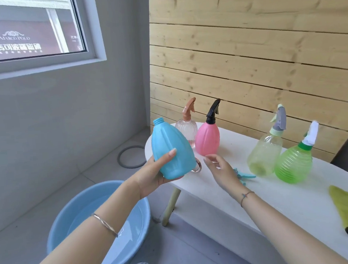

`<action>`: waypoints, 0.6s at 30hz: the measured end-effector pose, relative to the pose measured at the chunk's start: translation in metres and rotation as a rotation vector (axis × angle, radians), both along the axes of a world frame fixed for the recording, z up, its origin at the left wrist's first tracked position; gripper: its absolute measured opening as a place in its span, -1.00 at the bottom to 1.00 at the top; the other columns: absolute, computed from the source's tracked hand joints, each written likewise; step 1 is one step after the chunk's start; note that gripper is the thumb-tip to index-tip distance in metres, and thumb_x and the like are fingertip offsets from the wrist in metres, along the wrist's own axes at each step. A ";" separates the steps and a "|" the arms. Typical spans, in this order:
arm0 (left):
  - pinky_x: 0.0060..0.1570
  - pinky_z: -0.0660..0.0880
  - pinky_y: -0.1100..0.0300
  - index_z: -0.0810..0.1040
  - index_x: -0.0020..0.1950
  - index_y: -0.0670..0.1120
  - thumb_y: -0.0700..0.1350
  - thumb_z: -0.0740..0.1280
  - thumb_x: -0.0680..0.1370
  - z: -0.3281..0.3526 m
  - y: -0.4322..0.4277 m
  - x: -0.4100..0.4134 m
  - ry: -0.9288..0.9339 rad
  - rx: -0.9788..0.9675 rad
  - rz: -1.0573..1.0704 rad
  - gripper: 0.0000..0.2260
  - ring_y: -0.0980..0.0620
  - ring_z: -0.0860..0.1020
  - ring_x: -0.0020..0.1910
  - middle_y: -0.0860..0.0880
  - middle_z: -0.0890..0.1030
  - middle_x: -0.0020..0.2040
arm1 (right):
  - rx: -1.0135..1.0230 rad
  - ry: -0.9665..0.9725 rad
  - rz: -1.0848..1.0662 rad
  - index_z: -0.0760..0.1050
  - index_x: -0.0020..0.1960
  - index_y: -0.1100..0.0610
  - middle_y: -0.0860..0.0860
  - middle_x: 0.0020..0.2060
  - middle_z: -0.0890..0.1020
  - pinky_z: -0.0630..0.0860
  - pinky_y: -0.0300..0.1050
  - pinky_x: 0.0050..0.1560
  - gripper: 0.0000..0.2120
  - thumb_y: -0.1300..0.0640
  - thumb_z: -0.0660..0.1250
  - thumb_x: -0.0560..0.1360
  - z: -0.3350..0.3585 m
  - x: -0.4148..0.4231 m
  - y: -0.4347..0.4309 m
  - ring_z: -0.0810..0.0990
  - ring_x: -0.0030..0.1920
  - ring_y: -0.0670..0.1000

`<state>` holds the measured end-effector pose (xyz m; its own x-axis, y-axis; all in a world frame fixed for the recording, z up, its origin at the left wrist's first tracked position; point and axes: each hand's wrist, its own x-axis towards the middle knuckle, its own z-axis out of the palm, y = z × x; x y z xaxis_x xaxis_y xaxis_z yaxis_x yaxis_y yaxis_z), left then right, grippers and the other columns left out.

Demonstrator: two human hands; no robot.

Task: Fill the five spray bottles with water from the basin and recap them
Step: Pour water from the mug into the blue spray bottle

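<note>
Your left hand (pixel 157 173) grips the uncapped blue bottle (pixel 171 150), tilted above the table (pixel 266 203) edge near the basin (pixel 71 203) of water on the floor; your right hand (pixel 221 169) hovers beside it, fingers loosely apart, holding nothing. What looks like its teal spray head (pixel 246 176) lies on the table, so filling and recapping look undone. The clear bottle (pixel 187 131), pink bottle (pixel 207 138), yellow bottle (pixel 263 154) and green bottle (pixel 292 164) stand capped, fill levels unreadable.
</note>
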<state>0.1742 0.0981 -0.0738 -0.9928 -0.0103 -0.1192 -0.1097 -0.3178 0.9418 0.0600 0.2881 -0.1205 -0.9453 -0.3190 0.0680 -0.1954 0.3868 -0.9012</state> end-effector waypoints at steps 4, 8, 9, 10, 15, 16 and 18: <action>0.05 0.61 0.11 0.48 0.34 -0.05 0.15 0.50 0.29 -0.011 -0.032 0.015 0.016 -0.058 0.128 -0.33 -0.01 0.65 0.14 -0.03 0.67 0.17 | -0.128 -0.057 -0.016 0.47 0.09 0.13 -0.05 0.00 0.56 0.30 -0.60 -0.19 -0.79 0.05 0.12 0.64 -0.018 0.011 -0.038 0.48 0.01 -0.10; -0.03 0.60 0.14 0.49 0.32 -0.06 0.14 0.53 0.26 -0.025 -0.063 0.027 -0.015 -0.111 0.254 -0.31 -0.01 0.66 0.10 -0.04 0.69 0.13 | -0.261 -0.072 -0.133 0.44 -0.08 0.19 -0.10 -0.21 0.53 0.32 -0.58 -0.23 -0.73 0.08 0.07 0.66 -0.021 0.017 -0.061 0.46 -0.18 -0.21; -0.06 0.60 0.14 0.49 0.31 -0.05 0.13 0.54 0.27 -0.030 -0.072 0.031 -0.023 -0.120 0.276 -0.33 -0.01 0.67 0.09 -0.04 0.69 0.12 | -0.281 -0.075 -0.170 0.40 -0.13 0.17 -0.11 -0.25 0.50 0.32 -0.57 -0.26 -0.72 0.07 0.06 0.66 -0.022 0.019 -0.068 0.44 -0.22 -0.23; -0.07 0.60 0.14 0.49 0.31 -0.04 0.12 0.54 0.29 -0.036 -0.079 0.034 -0.033 -0.139 0.294 -0.36 -0.01 0.67 0.09 -0.04 0.68 0.13 | -0.297 -0.071 -0.206 0.36 -0.18 0.15 -0.12 -0.27 0.48 0.32 -0.56 -0.28 -0.71 0.06 0.06 0.66 -0.022 0.020 -0.072 0.42 -0.24 -0.23; 0.14 0.59 0.01 0.49 0.28 0.08 0.37 0.41 0.24 -0.066 -0.125 0.048 -0.107 -0.183 0.444 -0.31 0.03 0.65 0.14 0.02 0.67 0.17 | -0.342 -0.056 -0.242 0.35 -0.23 0.13 -0.11 -0.22 0.54 0.34 -0.55 -0.25 -0.70 0.03 0.12 0.64 -0.031 0.029 -0.104 0.46 -0.20 -0.24; 0.17 0.58 0.00 0.49 0.29 0.09 0.41 0.38 0.24 -0.070 -0.135 0.050 -0.126 -0.187 0.467 -0.30 0.03 0.65 0.15 0.04 0.67 0.18 | -0.349 -0.053 -0.236 0.34 -0.24 0.14 -0.11 -0.25 0.53 0.34 -0.53 -0.26 -0.69 0.03 0.13 0.63 -0.032 0.030 -0.111 0.46 -0.22 -0.24; 0.16 0.58 0.02 0.48 0.31 0.08 0.40 0.37 0.28 -0.080 -0.158 0.056 -0.137 -0.188 0.499 -0.31 0.03 0.64 0.15 0.04 0.67 0.18 | -0.355 -0.025 -0.209 0.29 -0.27 0.13 -0.09 -0.34 0.45 0.32 -0.47 -0.31 -0.67 0.03 0.14 0.63 -0.034 0.035 -0.129 0.42 -0.30 -0.19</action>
<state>0.2304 -0.0595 -0.1537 -0.8373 -0.5096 -0.1980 -0.1148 -0.1902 0.9750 0.0953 0.1595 -0.1543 -0.9900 -0.0809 0.1156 -0.1220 0.0801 -0.9893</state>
